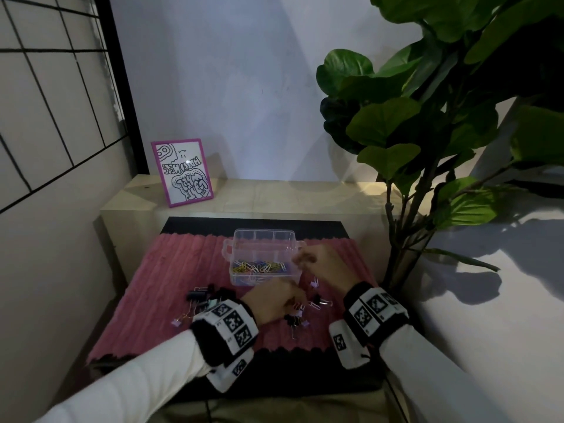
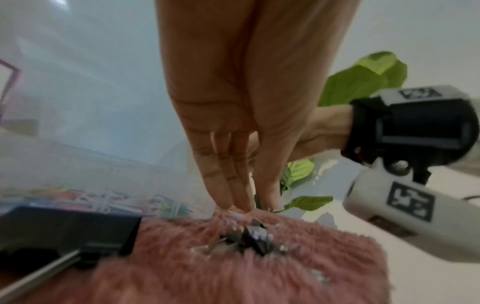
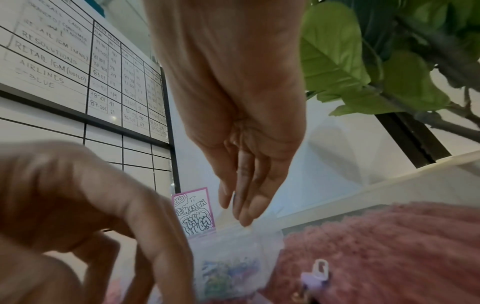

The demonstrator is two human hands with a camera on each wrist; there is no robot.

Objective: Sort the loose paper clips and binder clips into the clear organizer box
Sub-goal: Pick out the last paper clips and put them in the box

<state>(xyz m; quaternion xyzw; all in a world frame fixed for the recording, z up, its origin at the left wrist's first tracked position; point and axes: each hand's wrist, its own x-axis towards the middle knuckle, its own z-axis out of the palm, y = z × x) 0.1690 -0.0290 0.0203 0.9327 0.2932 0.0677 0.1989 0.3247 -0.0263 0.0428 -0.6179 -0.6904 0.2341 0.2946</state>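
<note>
Two hands work over clips beside a clear box on a pink rug.

The left hand (image 1: 271, 300) reaches fingers-down into loose binder clips (image 1: 294, 319) in front of the box (image 1: 264, 254), which holds coloured paper clips (image 1: 259, 267); whether it pinches one, I cannot tell. The right hand (image 1: 320, 264) hangs at the box's right edge, fingers straight, apparently holding nothing.

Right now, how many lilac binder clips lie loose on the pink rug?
3 lilac binder clips: one right of the clear box, one at the rug's far left, one just below the left hand. More may hide under that hand; the picture is dim.
</note>
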